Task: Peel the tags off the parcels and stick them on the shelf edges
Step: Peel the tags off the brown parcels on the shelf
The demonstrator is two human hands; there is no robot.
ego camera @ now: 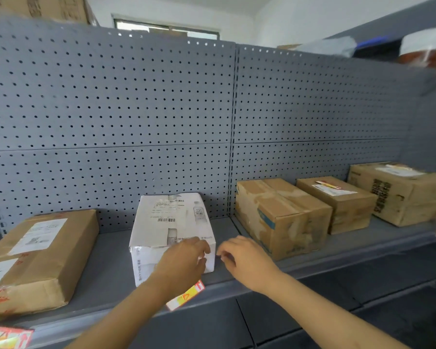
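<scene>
A white carton (171, 230) is seen standing on the grey shelf (106, 270), between a brown paper-wrapped parcel (35, 258) on the left and a taped cardboard box (282, 217) on the right. The left hand (184, 263) is laid over the carton's near right corner, fingers curled against its front face; whether anything is pinched beneath them cannot be told. The right hand (247, 260) is held just beside that same corner, fingers loosely bent with a narrow gap, and nothing can be made out in it. A red-and-yellow tag (186, 295) is already stuck on the shelf edge (312, 268) below the left wrist, and another (5, 336) is seen at the far left. Two further boxes on the right, one (342, 202) near and one (403, 190) beyond, are seen with tags on their tops. It is judged that a tag on the white carton's corner, if one is being worked loose, could be torn by a hurried pull, or the light carton could be dragged forward over the edge should it not be steadied. A tag folded on itself would be spoiled for sticking.
</scene>
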